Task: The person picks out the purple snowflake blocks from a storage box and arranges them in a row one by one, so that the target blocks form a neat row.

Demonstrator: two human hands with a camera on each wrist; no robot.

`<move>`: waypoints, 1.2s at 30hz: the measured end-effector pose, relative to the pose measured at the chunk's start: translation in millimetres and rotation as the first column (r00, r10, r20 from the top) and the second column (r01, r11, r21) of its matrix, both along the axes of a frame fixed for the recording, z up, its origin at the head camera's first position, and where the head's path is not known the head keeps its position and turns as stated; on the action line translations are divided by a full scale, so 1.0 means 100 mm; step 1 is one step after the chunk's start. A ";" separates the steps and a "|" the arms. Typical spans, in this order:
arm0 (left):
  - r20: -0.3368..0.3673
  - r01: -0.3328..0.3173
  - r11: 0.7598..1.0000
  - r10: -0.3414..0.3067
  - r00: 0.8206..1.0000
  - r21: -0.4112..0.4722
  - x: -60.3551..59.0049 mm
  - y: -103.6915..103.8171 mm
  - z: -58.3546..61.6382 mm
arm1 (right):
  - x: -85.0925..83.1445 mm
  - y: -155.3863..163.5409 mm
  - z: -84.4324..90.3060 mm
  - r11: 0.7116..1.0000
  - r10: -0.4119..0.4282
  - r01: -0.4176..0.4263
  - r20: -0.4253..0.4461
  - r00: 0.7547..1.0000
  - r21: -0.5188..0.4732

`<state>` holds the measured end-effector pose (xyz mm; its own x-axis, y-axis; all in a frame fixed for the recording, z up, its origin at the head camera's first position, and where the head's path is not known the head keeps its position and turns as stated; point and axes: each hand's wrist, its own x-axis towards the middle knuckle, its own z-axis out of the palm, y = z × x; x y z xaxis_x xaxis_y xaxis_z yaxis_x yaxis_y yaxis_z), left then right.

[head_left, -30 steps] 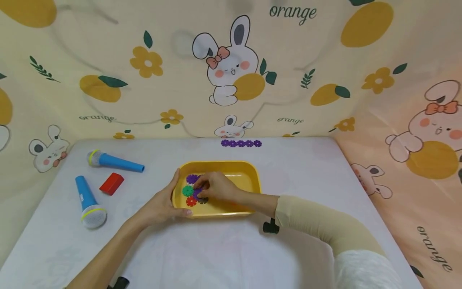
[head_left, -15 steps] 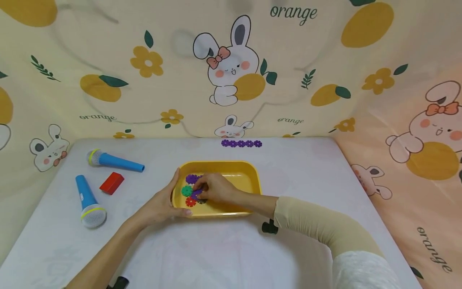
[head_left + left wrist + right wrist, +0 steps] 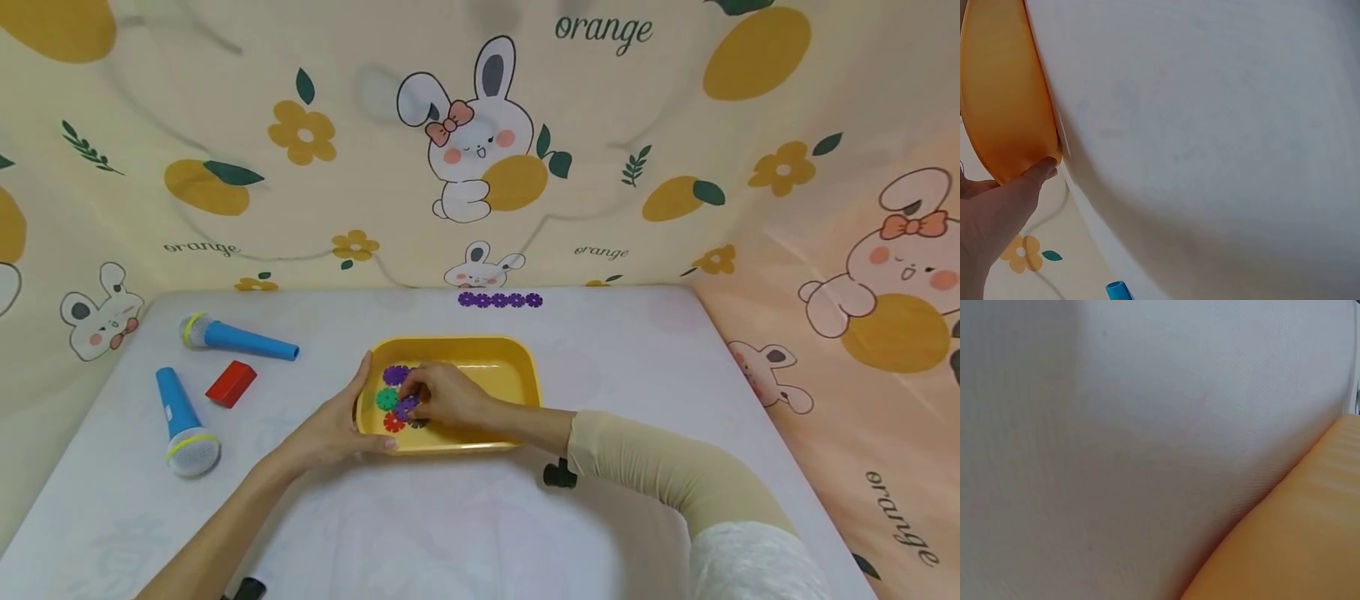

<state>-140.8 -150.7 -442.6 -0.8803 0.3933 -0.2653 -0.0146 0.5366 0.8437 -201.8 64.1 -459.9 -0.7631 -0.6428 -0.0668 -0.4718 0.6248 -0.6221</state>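
Observation:
A yellow tray (image 3: 517,375) sits mid-table and holds several snowflake-shaped plastic discs. My left hand (image 3: 341,425) grips the tray's left rim, thumb up along the side; the left wrist view shows a fingertip against the tray's outer wall (image 3: 1004,112). My right hand (image 3: 442,396) reaches into the tray and pinches a purple disc (image 3: 406,407). Beside it lie another purple disc (image 3: 393,375), a green disc (image 3: 386,399) and a red disc (image 3: 393,423). A dark disc is half hidden under my right hand. The right wrist view shows only the tray's wall (image 3: 1297,544) and table.
A row of joined purple discs (image 3: 500,300) lies at the table's back edge. Two blue toy microphones (image 3: 236,337) (image 3: 178,417) and a red block (image 3: 231,382) lie at the left. A small black object (image 3: 558,475) sits by my right forearm. Patterned cloth walls enclose the table.
My right hand's fingers have shifted slightly on the purple disc in the tray. My left hand has stayed on the rim.

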 end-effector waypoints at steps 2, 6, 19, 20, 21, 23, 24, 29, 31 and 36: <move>-0.004 0.000 1.000 0.000 1.000 -0.001 0.00 0.00 0.00 | 0.01 0.00 -0.01 1.000 0.000 0.000 0.012 1.000 -0.014; 0.003 -0.003 1.000 0.003 1.000 0.007 0.00 0.00 -0.01 | 0.02 0.00 -0.03 0.999 0.004 -0.002 0.043 0.999 -0.048; 0.017 -0.019 1.000 0.019 1.000 -0.004 0.02 0.00 -0.03 | -0.01 0.10 0.13 0.985 -0.022 0.049 0.162 0.986 -0.168; 0.013 -0.018 1.000 0.018 1.000 -0.008 0.01 0.00 -0.03 | -0.02 0.13 0.18 0.983 -0.029 0.059 0.172 0.985 -0.175; 0.007 -0.019 1.000 0.019 1.000 -0.013 0.01 0.00 -0.02 | -0.04 0.15 0.22 0.981 -0.033 0.065 0.173 0.984 -0.184; 0.001 -0.021 1.000 0.021 1.000 -0.020 0.01 -0.01 -0.02 | -0.08 0.21 0.29 0.975 -0.037 0.074 0.178 0.983 -0.208; -0.001 -0.022 0.999 0.022 1.000 -0.025 0.01 -0.01 -0.01 | -0.09 0.23 0.33 0.971 -0.041 0.082 0.182 0.982 -0.223; 0.000 -0.026 0.999 0.026 1.000 -0.041 0.00 0.00 -0.01 | -0.13 0.36 0.43 0.948 -0.096 0.146 0.183 0.978 -0.283; 0.003 -0.027 0.999 0.027 1.000 -0.046 0.00 0.00 0.00 | -0.14 0.42 0.45 0.933 -0.131 0.187 0.193 0.972 -0.308; 0.004 -0.031 0.998 0.031 1.000 -0.056 0.00 0.02 0.01 | -0.20 0.59 0.49 0.906 -0.219 0.271 0.188 0.957 -0.324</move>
